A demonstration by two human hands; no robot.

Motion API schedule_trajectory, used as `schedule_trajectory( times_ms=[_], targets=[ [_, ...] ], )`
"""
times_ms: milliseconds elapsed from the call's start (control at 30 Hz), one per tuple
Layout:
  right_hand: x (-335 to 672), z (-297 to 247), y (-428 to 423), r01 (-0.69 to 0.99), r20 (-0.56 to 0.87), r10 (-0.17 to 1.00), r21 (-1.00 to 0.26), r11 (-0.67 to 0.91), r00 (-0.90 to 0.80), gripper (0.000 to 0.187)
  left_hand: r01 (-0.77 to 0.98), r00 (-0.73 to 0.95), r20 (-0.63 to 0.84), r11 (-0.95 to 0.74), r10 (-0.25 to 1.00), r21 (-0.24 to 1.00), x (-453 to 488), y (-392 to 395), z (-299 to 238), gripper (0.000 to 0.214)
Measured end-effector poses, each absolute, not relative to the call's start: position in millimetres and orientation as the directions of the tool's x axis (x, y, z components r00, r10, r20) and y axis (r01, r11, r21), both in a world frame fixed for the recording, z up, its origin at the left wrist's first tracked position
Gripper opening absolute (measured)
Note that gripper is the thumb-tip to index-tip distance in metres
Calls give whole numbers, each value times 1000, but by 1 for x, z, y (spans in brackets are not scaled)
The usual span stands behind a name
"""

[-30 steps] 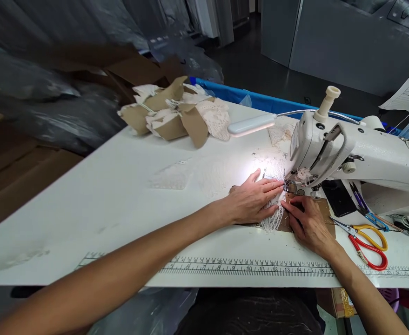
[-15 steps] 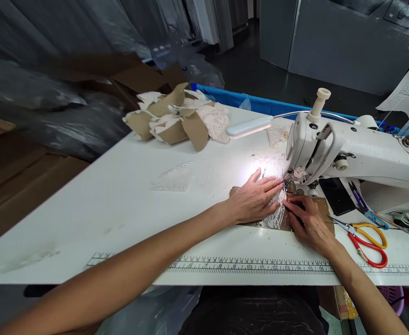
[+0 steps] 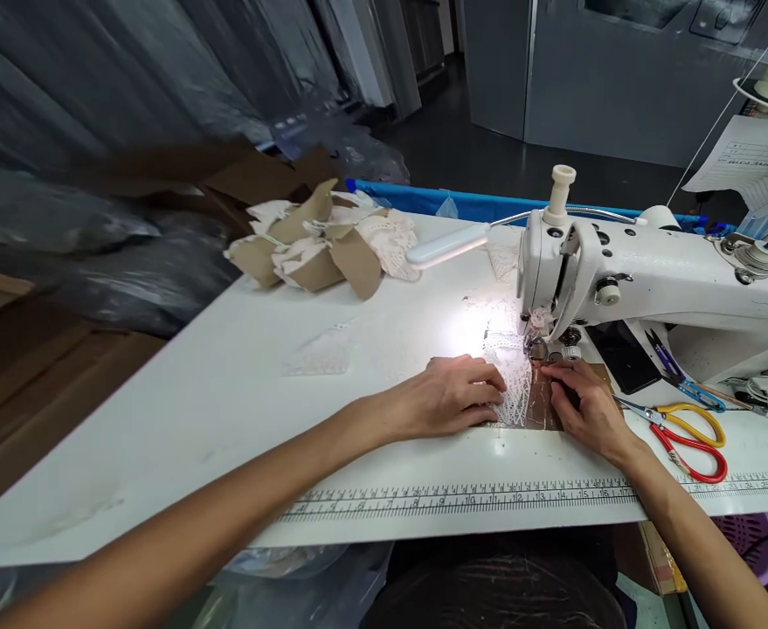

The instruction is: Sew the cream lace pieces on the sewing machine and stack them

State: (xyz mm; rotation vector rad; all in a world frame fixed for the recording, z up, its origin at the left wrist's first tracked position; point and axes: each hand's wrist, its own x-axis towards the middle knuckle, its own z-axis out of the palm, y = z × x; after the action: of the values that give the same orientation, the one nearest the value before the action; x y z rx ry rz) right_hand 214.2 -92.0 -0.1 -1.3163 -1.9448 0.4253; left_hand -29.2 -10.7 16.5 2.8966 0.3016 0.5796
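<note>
White lace lies over a brown backing piece, beside the needle of a white sewing machine. On the lace's left edge rests my left hand, palm down, its fingers slightly bent and apart. My right hand presses its fingertips on the brown piece just right of the lace, close to the presser foot; its fingers are spread. Next to my right wrist lie scissors with one yellow and one red handle. The undersides of my fingers are hidden.
A bundle of lace and brown card sits at the back left. A lamp lights the needle area. Blue snips and a black phone lie under the machine arm. A printed ruler runs along the front edge.
My left hand has drawn back left and toward me, off the lace's middle to its left edge, its fingers more bent. My right hand stays by the presser foot. The view has shifted slightly.
</note>
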Motion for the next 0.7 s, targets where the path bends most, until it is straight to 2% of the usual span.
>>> schedule_trajectory(
  times_ms=[100,167,267,367,433,467,533,633,700],
  targets=[
    [209,1,-95,637,397,856,-576,513,-330,32,174,879,404,-960,251,218,-27,-10,8,25],
    [206,1,-98,654,342,840,-527,543,-422,35,158,878,408,-957,249,245,-27,-7,8,27],
    [205,1,-99,683,251,840,-494,538,-481,35,130,883,378,-920,277,369,-28,-1,19,29],
    [207,0,-99,685,234,844,-498,531,-483,36,193,825,375,-835,422,515,-27,5,30,26],
    [207,0,-98,686,232,847,-503,526,-479,37,279,715,429,-788,552,549,-23,6,31,24],
    [208,0,-98,686,230,849,-507,522,-476,38,311,667,458,-779,587,545,-20,6,29,24],
    [207,0,-98,688,225,852,-511,516,-472,38,339,670,471,-801,573,493,-15,2,22,23],
    [207,0,-99,688,231,853,-511,515,-467,37,358,814,340,-867,472,346,-10,-4,10,18],
    [206,0,-99,685,247,849,-507,524,-467,35,378,850,280,-887,446,267,-10,-7,4,18]
  ],
)
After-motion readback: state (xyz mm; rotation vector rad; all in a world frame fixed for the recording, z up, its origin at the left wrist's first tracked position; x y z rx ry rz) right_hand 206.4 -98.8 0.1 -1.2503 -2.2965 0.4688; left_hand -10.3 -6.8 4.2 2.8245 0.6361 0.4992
